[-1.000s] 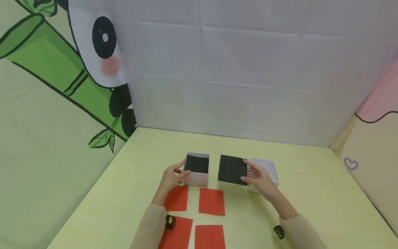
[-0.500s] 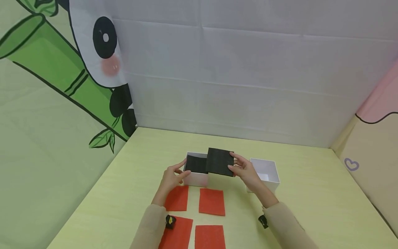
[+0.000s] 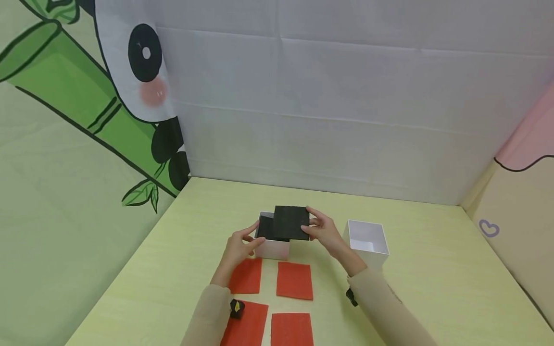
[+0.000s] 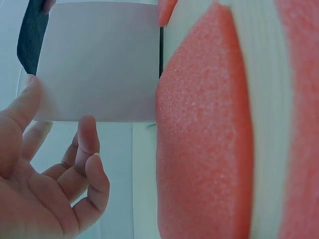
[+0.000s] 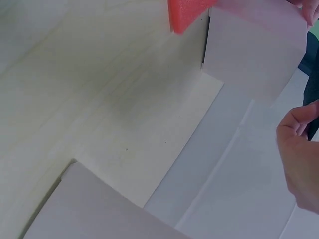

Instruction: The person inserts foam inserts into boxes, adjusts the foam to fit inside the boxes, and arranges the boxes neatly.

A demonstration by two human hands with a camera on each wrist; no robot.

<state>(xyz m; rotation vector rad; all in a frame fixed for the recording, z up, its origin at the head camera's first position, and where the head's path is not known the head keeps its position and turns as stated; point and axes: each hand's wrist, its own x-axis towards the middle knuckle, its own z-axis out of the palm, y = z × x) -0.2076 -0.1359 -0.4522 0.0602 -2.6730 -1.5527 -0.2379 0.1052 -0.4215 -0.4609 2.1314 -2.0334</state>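
Observation:
My left hand (image 3: 238,245) grips the left side of a small white box (image 3: 273,250), its thumb at the front and a finger at the back corner. A black square sheet (image 3: 266,228) lies inside that box. Thumb and fingers of my right hand (image 3: 325,234) pinch the right edge of another black square sheet (image 3: 292,222). This sheet is over the box opening, covering much of the sheet inside. In the left wrist view, the box wall (image 4: 99,59) stands beside my curled fingers. The right wrist view catches my right hand (image 5: 301,154) with the dark sheet (image 5: 312,92) partly cut off.
A second white box (image 3: 365,232) stands open-topped to the right, with no sheet visible in it. Several red foam squares (image 3: 295,281) lie on the pale yellow table (image 3: 450,269) in front of the left box. A white cloth wall (image 3: 346,120) rises behind the table.
My right hand has carried its black sheet leftward, from beside the right box to over the left box. The left hand stays on the box.

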